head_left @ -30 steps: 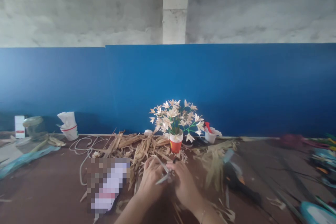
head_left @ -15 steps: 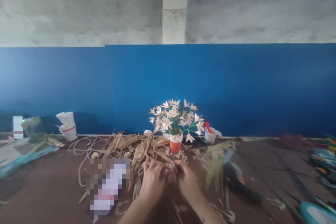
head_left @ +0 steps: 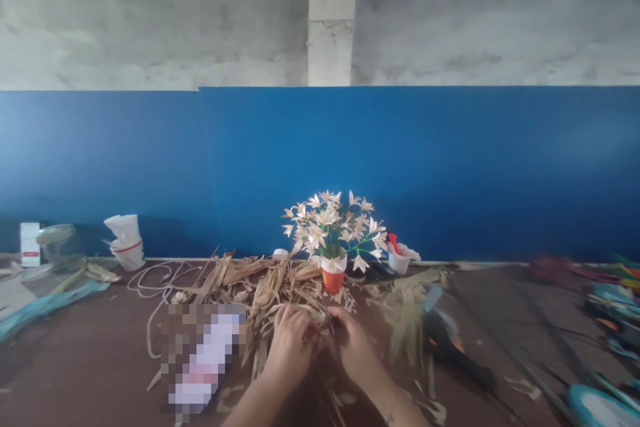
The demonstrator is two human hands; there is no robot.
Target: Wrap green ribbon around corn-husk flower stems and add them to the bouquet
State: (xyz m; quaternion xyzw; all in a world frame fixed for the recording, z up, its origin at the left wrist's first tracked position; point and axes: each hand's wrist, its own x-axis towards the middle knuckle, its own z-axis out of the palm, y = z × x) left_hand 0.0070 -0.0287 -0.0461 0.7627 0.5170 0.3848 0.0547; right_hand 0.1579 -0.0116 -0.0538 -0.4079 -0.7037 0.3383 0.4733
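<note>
My left hand is closed, its fingertips pinching a pale dried corn husk strip that passes above the knuckles. Close beside it, my right hand is wrapped round what look like small dark scissors, with the blade end near the left fingertips. My fingers hide most of the scissors. Just beyond both hands stands a red and white cup holding a bunch of cream husk flowers on green stems. A heap of dried husks lies behind and left of my left hand.
A black glue gun lies to the right beside pale green husk strips. A blurred-out phone-like object and a white cable are at left. White cups stand along the blue partition.
My left fingers have curled in from a more spread pose, and a pale husk strip now shows between the hands. The scissors' tip has turned lower, less upright.
</note>
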